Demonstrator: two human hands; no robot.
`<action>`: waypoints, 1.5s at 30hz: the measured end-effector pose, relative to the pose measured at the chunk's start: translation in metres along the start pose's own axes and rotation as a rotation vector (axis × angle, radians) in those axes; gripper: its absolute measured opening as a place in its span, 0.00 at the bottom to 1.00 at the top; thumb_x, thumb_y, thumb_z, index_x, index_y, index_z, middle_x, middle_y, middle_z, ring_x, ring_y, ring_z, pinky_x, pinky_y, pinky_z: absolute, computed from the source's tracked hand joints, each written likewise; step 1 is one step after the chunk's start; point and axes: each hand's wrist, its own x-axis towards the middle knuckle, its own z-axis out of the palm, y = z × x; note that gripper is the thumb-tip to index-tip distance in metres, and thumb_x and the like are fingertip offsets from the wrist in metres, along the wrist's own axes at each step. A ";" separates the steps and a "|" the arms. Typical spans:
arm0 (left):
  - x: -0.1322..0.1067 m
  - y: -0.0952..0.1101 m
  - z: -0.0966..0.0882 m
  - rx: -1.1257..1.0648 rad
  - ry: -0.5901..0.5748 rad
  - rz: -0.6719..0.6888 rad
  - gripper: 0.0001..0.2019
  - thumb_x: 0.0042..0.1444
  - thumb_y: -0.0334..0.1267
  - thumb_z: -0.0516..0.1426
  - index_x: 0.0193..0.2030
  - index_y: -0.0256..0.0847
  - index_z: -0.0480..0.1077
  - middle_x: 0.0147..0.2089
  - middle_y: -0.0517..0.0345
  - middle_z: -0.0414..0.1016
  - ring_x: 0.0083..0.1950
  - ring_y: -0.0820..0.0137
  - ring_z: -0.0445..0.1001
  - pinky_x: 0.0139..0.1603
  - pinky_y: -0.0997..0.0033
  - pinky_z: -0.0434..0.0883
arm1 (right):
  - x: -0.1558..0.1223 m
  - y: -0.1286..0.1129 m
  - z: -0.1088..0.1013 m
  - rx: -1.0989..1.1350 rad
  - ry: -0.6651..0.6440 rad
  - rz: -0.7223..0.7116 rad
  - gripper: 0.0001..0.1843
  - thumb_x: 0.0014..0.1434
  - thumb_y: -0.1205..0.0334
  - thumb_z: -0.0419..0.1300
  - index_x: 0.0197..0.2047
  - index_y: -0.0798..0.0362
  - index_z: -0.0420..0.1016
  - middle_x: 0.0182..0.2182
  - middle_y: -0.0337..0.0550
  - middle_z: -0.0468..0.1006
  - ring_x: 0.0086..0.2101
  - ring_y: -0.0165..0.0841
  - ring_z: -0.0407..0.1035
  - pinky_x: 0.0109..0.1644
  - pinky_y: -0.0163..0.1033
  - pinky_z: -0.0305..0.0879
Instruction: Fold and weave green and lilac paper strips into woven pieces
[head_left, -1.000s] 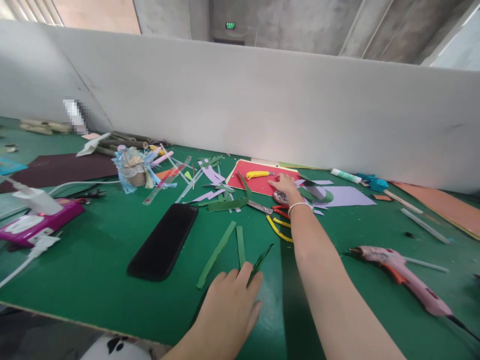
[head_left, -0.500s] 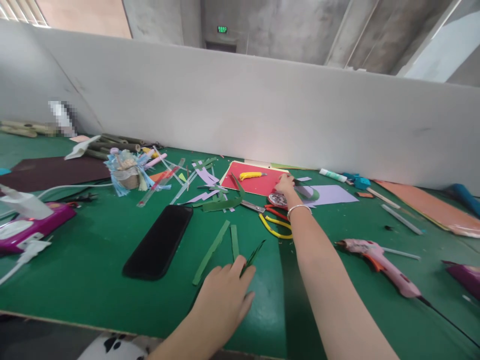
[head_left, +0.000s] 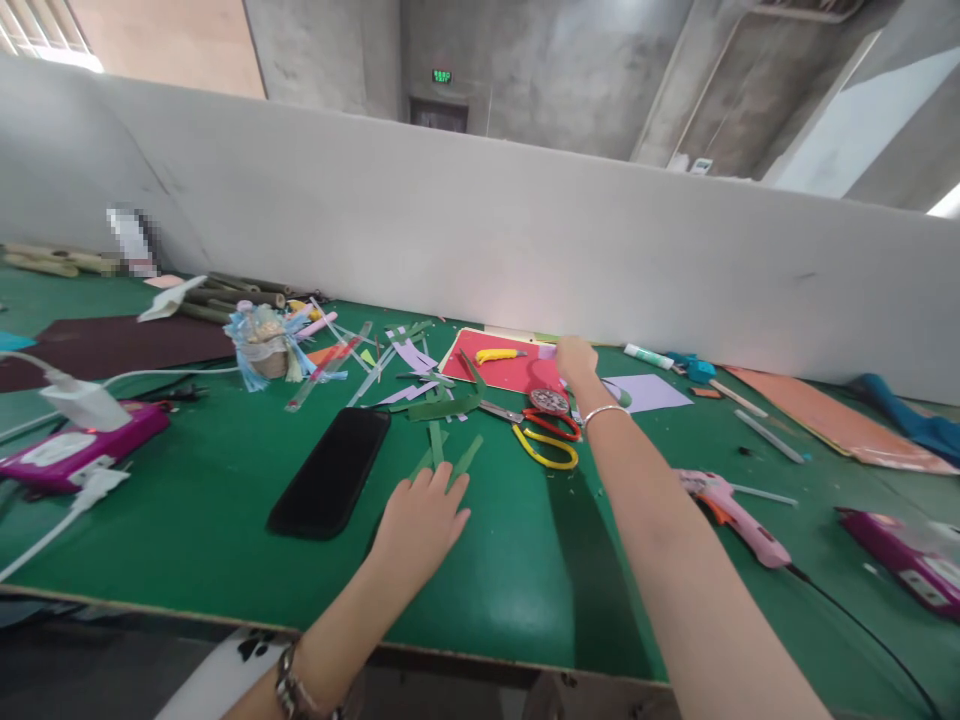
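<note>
My left hand (head_left: 421, 518) lies on the table with its fingers stretched out over several green paper strips (head_left: 436, 445). At the right edge of the red paper (head_left: 517, 375), my right hand (head_left: 577, 362) is closed, with a small purple paper piece (head_left: 547, 352) showing at its fingers. A yellow utility knife (head_left: 499, 355) rests on the red paper. Just below my right hand are a round patterned object (head_left: 550, 401) and scissors (head_left: 547, 448) with red and yellow handles. A larger purple sheet (head_left: 656, 393) lies right of my wrist.
A black phone (head_left: 330, 475) lies left of my left hand. A pink glue gun (head_left: 735, 515) with a cable is at the right. Purple power strips (head_left: 94, 450) and a small decorated pot (head_left: 266, 345) stand left. A white partition (head_left: 450, 220) closes off the back.
My left hand has let go of a dark green strip and flattened onto the strips. My right hand has closed; a small purple piece now shows at its left side.
</note>
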 end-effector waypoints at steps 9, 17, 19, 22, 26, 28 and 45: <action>-0.001 -0.043 -0.010 0.050 0.103 -0.182 0.17 0.55 0.35 0.50 0.51 0.35 0.63 0.50 0.43 0.65 0.48 0.59 0.66 0.42 0.63 0.67 | -0.100 -0.009 -0.052 0.267 0.419 -0.498 0.11 0.57 0.64 0.49 0.35 0.52 0.74 0.36 0.45 0.74 0.40 0.35 0.65 0.44 0.39 0.59; -0.021 -0.021 -0.012 -0.082 0.645 0.127 0.19 0.54 0.42 0.52 0.50 0.35 0.57 0.52 0.40 0.59 0.57 0.57 0.56 0.53 0.56 0.59 | -0.205 0.023 0.019 0.146 0.271 -0.855 0.11 0.56 0.68 0.52 0.30 0.50 0.75 0.35 0.44 0.74 0.34 0.33 0.63 0.36 0.37 0.59; -0.024 -0.011 -0.011 -0.082 0.680 0.237 0.17 0.55 0.39 0.51 0.50 0.40 0.56 0.54 0.44 0.59 0.59 0.60 0.54 0.56 0.56 0.56 | -0.207 0.037 0.023 0.089 0.226 -0.893 0.11 0.56 0.70 0.52 0.30 0.51 0.75 0.34 0.44 0.74 0.32 0.32 0.63 0.34 0.37 0.58; -0.024 -0.002 -0.010 -0.035 0.559 0.398 0.17 0.55 0.36 0.51 0.52 0.45 0.57 0.57 0.51 0.59 0.61 0.62 0.51 0.59 0.56 0.51 | -0.206 0.055 0.023 0.107 0.170 -0.895 0.11 0.57 0.69 0.50 0.33 0.51 0.74 0.32 0.43 0.75 0.30 0.31 0.64 0.34 0.36 0.57; -0.015 -0.001 -0.006 -0.051 0.216 0.448 0.17 0.53 0.39 0.53 0.50 0.41 0.62 0.57 0.50 0.60 0.57 0.61 0.58 0.55 0.58 0.57 | -0.206 0.070 0.025 0.272 0.069 -0.921 0.14 0.60 0.67 0.46 0.34 0.52 0.73 0.32 0.41 0.76 0.32 0.29 0.67 0.35 0.35 0.59; -0.010 -0.004 -0.005 -0.091 0.074 0.434 0.15 0.54 0.39 0.52 0.48 0.40 0.64 0.52 0.50 0.65 0.51 0.63 0.64 0.49 0.63 0.63 | -0.206 0.074 0.027 0.347 0.049 -0.918 0.15 0.60 0.67 0.45 0.32 0.52 0.73 0.32 0.41 0.77 0.33 0.28 0.69 0.37 0.35 0.60; -0.014 0.004 -0.009 -0.204 -0.053 0.403 0.13 0.54 0.37 0.53 0.46 0.38 0.65 0.43 0.54 0.67 0.41 0.68 0.67 0.38 0.71 0.66 | -0.214 0.024 0.026 0.039 0.046 -0.831 0.09 0.56 0.71 0.49 0.32 0.54 0.69 0.28 0.42 0.72 0.30 0.32 0.65 0.34 0.36 0.59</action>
